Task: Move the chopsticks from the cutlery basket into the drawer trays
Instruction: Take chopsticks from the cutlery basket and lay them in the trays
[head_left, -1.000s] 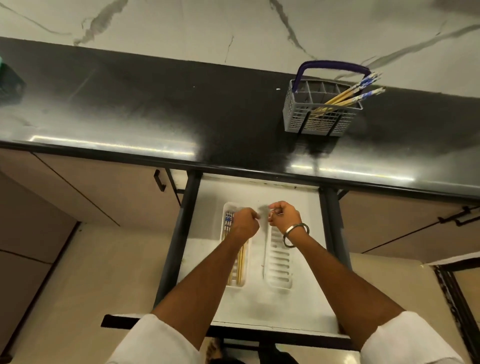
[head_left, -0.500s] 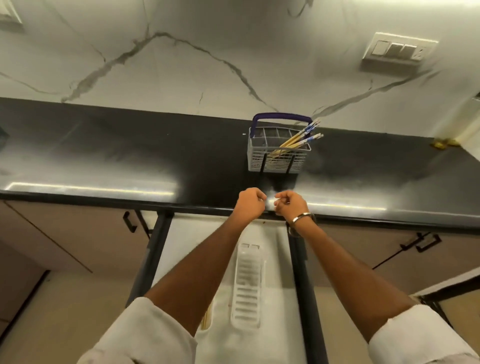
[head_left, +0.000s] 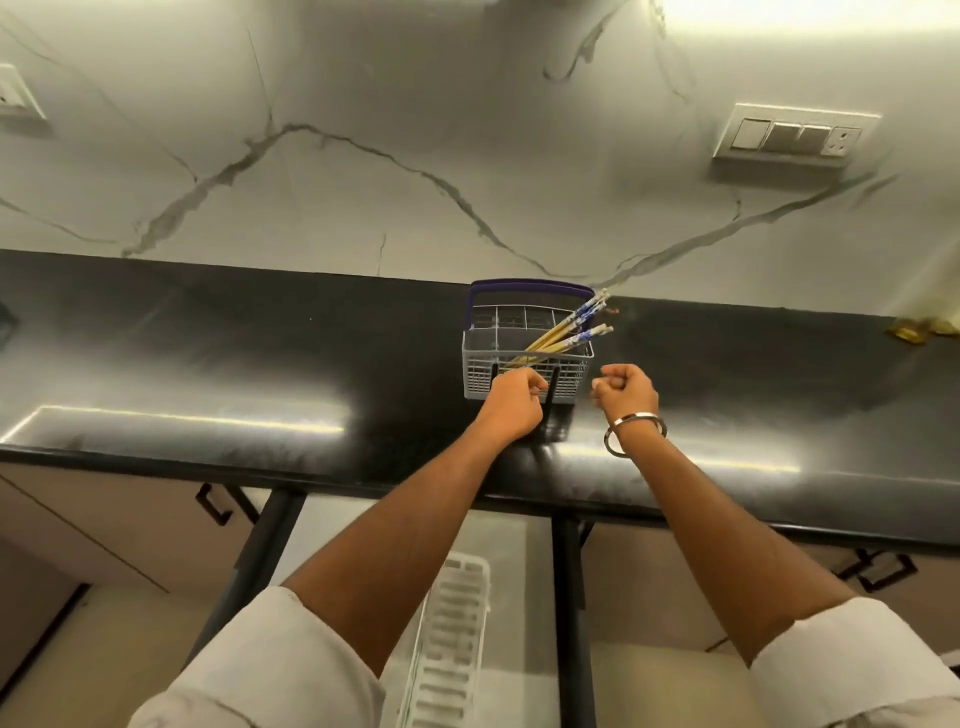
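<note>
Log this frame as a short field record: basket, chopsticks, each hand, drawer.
cutlery basket: grey, purple handle, upright on the black counter
chopsticks: several in the basket, leaning right, patterned ends up
left hand: fingers curled, in front of the basket, nothing visibly held
right hand: fingers curled, right of the basket, empty
drawer: open below the counter; white slotted tray visible, empty

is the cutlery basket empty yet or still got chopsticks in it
Not empty. Several chopsticks lean in the cutlery basket, patterned ends poking out over its right rim. Exact count unclear.
</note>
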